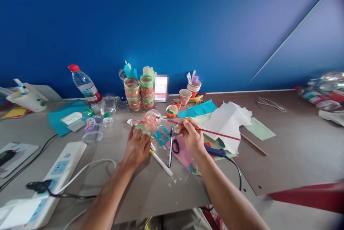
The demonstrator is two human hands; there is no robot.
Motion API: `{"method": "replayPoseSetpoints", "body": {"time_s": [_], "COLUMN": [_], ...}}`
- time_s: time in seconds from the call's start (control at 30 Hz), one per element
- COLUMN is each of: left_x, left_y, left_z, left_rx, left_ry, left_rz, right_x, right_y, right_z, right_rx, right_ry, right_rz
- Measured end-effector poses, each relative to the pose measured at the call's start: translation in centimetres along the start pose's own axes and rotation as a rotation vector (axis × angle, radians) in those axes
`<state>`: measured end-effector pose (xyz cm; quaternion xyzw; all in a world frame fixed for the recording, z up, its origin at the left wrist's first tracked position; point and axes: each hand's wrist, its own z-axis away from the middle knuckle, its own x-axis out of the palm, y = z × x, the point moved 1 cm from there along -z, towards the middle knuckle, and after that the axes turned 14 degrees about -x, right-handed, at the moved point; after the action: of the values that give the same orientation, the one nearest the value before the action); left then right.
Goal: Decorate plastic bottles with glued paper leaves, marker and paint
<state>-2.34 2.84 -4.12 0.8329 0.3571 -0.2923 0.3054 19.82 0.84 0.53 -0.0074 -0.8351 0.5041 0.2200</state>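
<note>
My left hand (138, 144) grips the near end of a clear plastic cup (151, 120) painted in brown and green bands, tilted on its side above the table. In my right hand (191, 134) is a long red paintbrush (215, 133), pinched near its ferrule. The brush tip touches or nearly touches the cup's painted side. Just beyond the brush stands a small paper cup (172, 111) with green and orange paint. Two painted containers (132, 94) with paper leaves stand upright behind. Between my hands lie a black pen (170, 147) and dark-handled scissors (175, 146).
A red-capped bottle (85, 86) leans at the back left. At the left front lies a power strip (60, 172) with cables. White paper (228, 124) and a blue-handled tool (215, 151) with a cord lie to the right. Stacked cups (194, 88) stand by the blue wall.
</note>
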Motion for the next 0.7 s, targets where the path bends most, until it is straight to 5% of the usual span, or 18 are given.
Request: {"method": "replayPoseSetpoints", "body": {"time_s": [0.7], "left_x": [0.00], "left_y": [-0.31], "left_z": [-0.16], "left_rx": [-0.109], "left_ry": [0.034], "left_rz": [0.168], "right_x": [0.20], "right_y": [0.62], "right_z": [0.23], "right_rx": [-0.029], "right_ry": [-0.094], "right_rz": [0.001]}}
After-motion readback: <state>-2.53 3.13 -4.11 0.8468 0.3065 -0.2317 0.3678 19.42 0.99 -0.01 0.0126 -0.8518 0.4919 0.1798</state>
